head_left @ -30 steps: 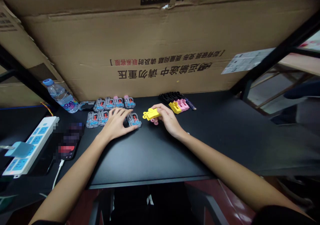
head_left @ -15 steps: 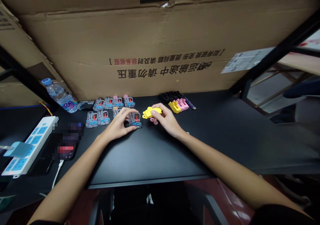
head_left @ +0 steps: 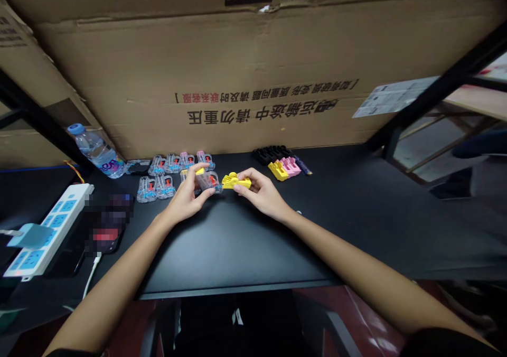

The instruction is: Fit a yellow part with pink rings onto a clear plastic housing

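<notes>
My left hand (head_left: 189,194) is closed on a small clear plastic case (head_left: 209,181) with red and blue parts inside, gripping it between thumb and fingers. To its right, my right hand (head_left: 263,192) pinches a yellow plastic piece (head_left: 236,181) with rounded lobes at its left end. That end is very close to the case; whether they touch I cannot tell. Behind my left fingers is another clear case with a yellow part (head_left: 199,171), partly hidden. Several similar cases (head_left: 164,185) lie in two rows to the left, some with pink tops.
Yellow pieces (head_left: 278,171), pink pieces (head_left: 291,166) and a row of black pieces (head_left: 272,154) lie at the back, by a dark tube (head_left: 303,166). At the left are a water bottle (head_left: 97,151), a power strip (head_left: 49,227) and a phone (head_left: 114,222). A cardboard wall (head_left: 245,56) stands behind.
My left hand has tilted the clear case up. My right hand has brought the yellow piece slightly left and turned it; the pink part seen under it is out of sight.
</notes>
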### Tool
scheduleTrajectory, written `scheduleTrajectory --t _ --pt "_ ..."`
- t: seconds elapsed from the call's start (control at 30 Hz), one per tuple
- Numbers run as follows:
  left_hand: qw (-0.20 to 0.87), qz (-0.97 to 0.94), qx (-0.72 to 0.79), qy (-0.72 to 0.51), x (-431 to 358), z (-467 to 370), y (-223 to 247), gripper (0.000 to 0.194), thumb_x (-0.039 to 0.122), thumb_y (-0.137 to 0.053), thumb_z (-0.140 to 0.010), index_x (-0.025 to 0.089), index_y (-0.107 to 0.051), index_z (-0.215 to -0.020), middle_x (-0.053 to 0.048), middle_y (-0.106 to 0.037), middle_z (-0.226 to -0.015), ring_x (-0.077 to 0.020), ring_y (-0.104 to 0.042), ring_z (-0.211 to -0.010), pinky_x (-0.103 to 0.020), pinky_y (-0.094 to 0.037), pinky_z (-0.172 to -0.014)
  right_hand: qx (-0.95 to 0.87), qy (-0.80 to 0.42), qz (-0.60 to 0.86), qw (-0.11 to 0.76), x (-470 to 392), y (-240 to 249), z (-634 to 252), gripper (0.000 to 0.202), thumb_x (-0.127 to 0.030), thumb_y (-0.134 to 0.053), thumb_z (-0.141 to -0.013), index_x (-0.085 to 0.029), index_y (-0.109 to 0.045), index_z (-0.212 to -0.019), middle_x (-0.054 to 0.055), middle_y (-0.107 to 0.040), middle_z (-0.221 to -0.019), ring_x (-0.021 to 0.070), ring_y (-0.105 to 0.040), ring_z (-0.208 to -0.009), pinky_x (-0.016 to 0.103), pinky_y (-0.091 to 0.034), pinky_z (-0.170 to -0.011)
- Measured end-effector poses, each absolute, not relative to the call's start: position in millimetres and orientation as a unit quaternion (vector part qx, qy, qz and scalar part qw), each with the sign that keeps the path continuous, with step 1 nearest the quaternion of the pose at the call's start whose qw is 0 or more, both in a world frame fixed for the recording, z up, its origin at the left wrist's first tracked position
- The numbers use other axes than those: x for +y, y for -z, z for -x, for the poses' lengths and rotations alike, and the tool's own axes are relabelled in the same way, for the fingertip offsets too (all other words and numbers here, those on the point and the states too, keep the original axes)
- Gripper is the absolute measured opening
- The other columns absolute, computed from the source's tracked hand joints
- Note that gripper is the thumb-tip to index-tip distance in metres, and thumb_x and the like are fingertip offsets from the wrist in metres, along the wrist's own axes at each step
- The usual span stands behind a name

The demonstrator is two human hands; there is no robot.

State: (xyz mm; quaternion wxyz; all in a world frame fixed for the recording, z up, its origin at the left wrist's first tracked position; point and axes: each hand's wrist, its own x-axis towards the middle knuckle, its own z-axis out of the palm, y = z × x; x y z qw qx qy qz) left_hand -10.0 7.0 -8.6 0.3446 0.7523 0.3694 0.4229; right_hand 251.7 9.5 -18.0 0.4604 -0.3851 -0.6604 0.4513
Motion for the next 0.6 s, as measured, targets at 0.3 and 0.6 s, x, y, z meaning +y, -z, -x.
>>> scheduleTrajectory --t 0.3,0.6 --pt "0.379 -0.756 0.316 -0.430 4.7 1.3 10.6 0.070 0.033 -0.070 -0.102 0.028 -0.031 -0.161 -0.012 -0.075 -0.132 -0.0263 -0.075 -0.121 -0.048 -0.059 -0.110 -0.710 -0.407 0.387 0.425 5.2 26.3 -253.6 0.031 -0.050 -0.076 -0.095 -0.024 -0.064 -0.106 0.003 -0.069 -0.100 0.0182 -0.061 -0.080 0.031 -0.049 -0.071" --pt "0.353 -0.765 0.331 -0.425 3.1 1.0 11.5 0.068 0.031 -0.069 -0.102 0.026 -0.034 -0.161 -0.010 -0.077 -0.122 -0.0246 -0.078 -0.111 -0.046 -0.061 -0.106 -0.732 -0.364 0.395 0.418 1.6 19.0 -249.9 0.031 -0.052 -0.074 -0.096 -0.023 -0.067 -0.104 0.005 -0.074 -0.101 0.0179 -0.062 -0.074 0.030 -0.048 -0.065"
